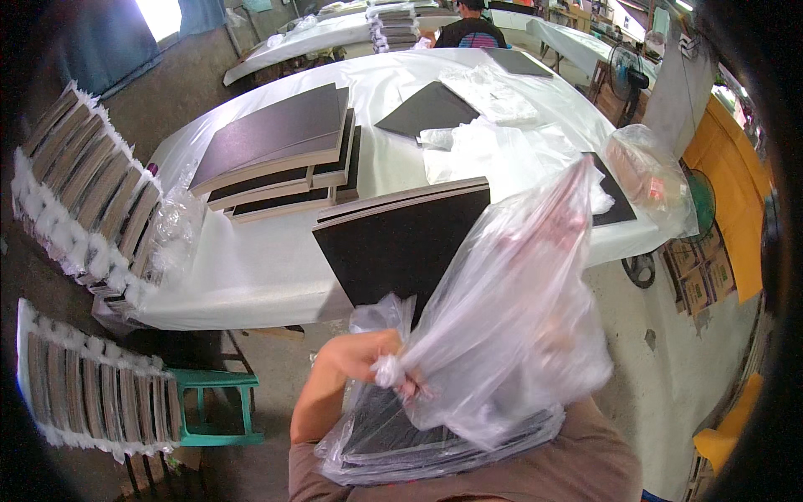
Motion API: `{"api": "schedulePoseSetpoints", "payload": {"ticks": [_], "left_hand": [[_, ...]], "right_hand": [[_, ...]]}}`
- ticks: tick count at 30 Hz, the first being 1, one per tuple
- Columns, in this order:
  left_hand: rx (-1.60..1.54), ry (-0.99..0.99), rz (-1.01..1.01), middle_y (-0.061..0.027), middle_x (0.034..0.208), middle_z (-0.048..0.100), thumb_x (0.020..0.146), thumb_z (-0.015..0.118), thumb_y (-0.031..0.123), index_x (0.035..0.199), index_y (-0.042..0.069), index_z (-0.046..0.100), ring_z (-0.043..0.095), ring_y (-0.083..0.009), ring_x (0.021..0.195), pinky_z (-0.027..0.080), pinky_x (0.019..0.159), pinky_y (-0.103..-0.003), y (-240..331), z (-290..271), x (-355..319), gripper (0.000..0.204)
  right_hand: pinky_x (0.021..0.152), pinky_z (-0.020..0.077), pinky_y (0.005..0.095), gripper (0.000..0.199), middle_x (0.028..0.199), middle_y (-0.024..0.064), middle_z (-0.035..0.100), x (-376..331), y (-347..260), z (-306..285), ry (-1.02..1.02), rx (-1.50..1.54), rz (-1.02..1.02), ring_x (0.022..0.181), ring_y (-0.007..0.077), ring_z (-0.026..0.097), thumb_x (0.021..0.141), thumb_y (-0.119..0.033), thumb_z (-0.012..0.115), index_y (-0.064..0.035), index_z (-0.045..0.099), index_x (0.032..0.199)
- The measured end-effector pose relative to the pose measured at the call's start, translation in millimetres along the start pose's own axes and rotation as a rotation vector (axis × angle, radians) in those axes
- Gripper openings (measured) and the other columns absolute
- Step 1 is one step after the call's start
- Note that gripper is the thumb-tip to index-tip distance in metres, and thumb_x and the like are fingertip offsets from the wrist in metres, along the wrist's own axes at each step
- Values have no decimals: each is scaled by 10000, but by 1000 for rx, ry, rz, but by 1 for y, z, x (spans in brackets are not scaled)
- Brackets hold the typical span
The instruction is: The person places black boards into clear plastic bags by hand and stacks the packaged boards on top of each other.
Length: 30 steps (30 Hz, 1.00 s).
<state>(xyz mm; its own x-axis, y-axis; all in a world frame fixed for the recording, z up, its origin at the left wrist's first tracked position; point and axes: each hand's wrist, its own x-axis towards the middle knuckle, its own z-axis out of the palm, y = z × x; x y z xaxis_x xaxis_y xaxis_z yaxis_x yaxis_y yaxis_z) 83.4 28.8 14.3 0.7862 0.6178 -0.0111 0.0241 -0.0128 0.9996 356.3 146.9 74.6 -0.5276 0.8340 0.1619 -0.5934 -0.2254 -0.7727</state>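
Observation:
My left hand [368, 358] is closed on a bunched part of a clear plastic bag [502, 293], low in front of me. The bag's film rises to the upper right. Skin tones show blurred through it there, likely my right hand, whose fingers I cannot make out. On my lap lies a stack of dark flat boards [418, 435], wrapped in clear plastic. Just beyond my hands, black boards with pale edges [393, 243] lean upright against the table's near edge.
The white-covered table [251, 284] holds stacked black panels [268, 138], a flat dark panel [427, 109] and crumpled white plastic [493, 151]. Wrapped board stacks [92, 184] stand at left, others beside a green stool [217, 381]. A person [470, 32] sits at the far side.

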Motion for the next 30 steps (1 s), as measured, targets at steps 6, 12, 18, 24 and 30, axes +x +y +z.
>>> {"api": "schedulePoseSetpoints", "payload": {"ticks": [6, 12, 18, 24, 30], "left_hand": [[-650, 538, 688, -109, 1000, 552, 630, 672, 114, 1118, 73, 482, 536, -223, 872, 425, 765, -302, 14, -33, -24, 525], [-546, 422, 683, -110, 1005, 548, 622, 667, 59, 1152, 103, 465, 537, -232, 873, 421, 779, -287, 13, -38, -30, 569], [656, 1104, -57, -121, 1055, 498, 584, 612, -46, 1166, 112, 462, 540, -256, 864, 419, 757, -282, 18, -63, -32, 622], [1145, 1582, -23, -131, 996, 420, 477, 490, -140, 1137, 102, 496, 479, -283, 843, 409, 672, -298, 24, -57, 11, 702], [1403, 1540, 240, -114, 1012, 458, 484, 516, -135, 1057, 64, 556, 510, -202, 744, 429, 598, -285, -35, -41, -19, 608]], "right_hand": [[809, 388, 274, 621, 1037, 102, 552, -29, 9, 6, -440, -181, 58, 917, 150, 516, 544, -48, 703, 11, 452, 1108], [783, 392, 250, 705, 1020, 81, 541, -26, 19, -27, -17, -281, 23, 880, 125, 510, 476, -38, 738, 20, 433, 1109], [656, 420, 241, 579, 907, 62, 563, 13, 5, -17, 2, -1071, 64, 750, 134, 538, 566, 18, 651, -42, 454, 1107], [542, 372, 326, 539, 741, 116, 440, 46, 38, -14, 489, -1499, -484, 578, 222, 455, 669, -28, 631, -186, 468, 1158], [539, 414, 308, 598, 839, 105, 411, 17, 48, -13, 460, -1548, -537, 684, 237, 469, 670, -31, 639, -238, 452, 1200]]}}
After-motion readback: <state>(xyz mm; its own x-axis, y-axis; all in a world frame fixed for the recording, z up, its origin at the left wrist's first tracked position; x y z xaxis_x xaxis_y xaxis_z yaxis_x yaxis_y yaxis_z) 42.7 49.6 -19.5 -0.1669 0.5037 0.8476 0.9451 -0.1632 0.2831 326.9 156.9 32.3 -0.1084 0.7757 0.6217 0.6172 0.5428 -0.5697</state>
